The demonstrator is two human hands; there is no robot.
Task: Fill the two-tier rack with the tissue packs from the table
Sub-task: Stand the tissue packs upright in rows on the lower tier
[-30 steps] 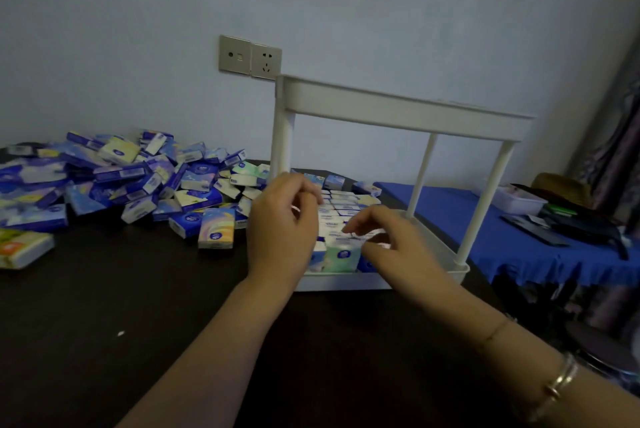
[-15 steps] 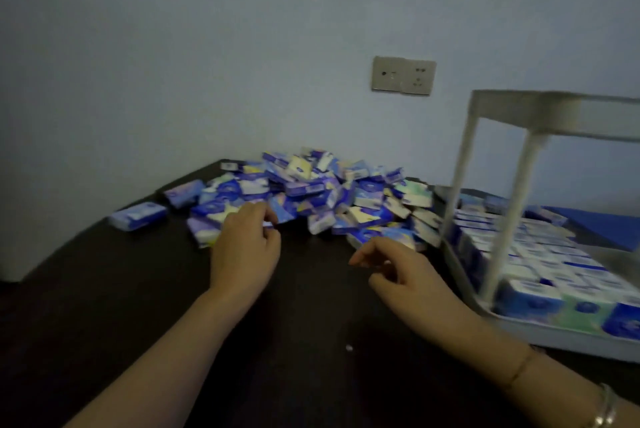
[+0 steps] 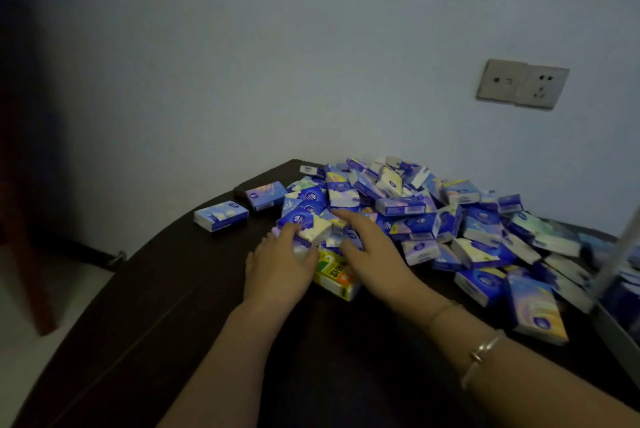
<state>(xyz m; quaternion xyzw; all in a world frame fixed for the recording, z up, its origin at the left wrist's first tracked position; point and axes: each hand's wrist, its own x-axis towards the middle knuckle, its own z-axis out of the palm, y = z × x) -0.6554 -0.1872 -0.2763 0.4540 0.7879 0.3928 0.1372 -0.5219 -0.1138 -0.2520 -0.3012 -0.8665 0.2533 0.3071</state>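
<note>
A heap of small tissue packs, mostly blue and white, covers the far right part of the dark table. My left hand is at the heap's near left edge, its index finger and thumb around a blue-and-cream pack. My right hand lies right beside it, fingers straight and resting on packs in the heap. A green-and-yellow pack lies between and below the two hands. Of the white rack only one post and a corner of the lower tray show at the right edge.
Two single packs lie apart at the heap's left. The table's curved edge drops to a pale floor on the left, where a dark wooden leg stands. A wall socket sits above the heap.
My view swung left, away from the rack toward the heap. Both hands left the lower tier, crossed the table and reached the heap's near edge, where the left hand took hold of a pack.
</note>
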